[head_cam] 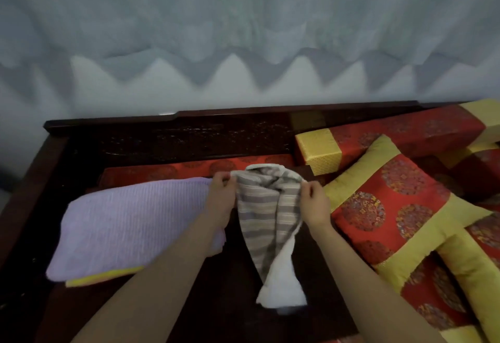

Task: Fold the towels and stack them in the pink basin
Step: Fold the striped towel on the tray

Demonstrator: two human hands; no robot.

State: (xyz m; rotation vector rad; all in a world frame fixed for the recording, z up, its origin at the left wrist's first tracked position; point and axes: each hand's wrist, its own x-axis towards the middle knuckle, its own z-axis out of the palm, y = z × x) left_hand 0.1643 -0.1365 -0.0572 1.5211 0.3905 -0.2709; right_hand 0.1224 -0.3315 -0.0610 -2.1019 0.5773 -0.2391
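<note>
A grey-and-white striped towel [270, 215] hangs in front of me, bunched at the top and narrowing to a white end [282, 286] that rests on the dark wooden seat. My left hand [221, 196] pinches its upper left edge. My right hand [315, 202] pinches its upper right edge. To the left lies a lilac towel [130, 223], spread flat on top of a yellow one whose edge [102, 277] shows beneath. The pink basin is not in view.
The dark wooden bench [167, 137] has a raised carved back and a left armrest. Red-and-gold cushions [392, 207] crowd the right side, with a long bolster [378, 139] behind them. A pale curtain [243, 31] hangs behind the bench.
</note>
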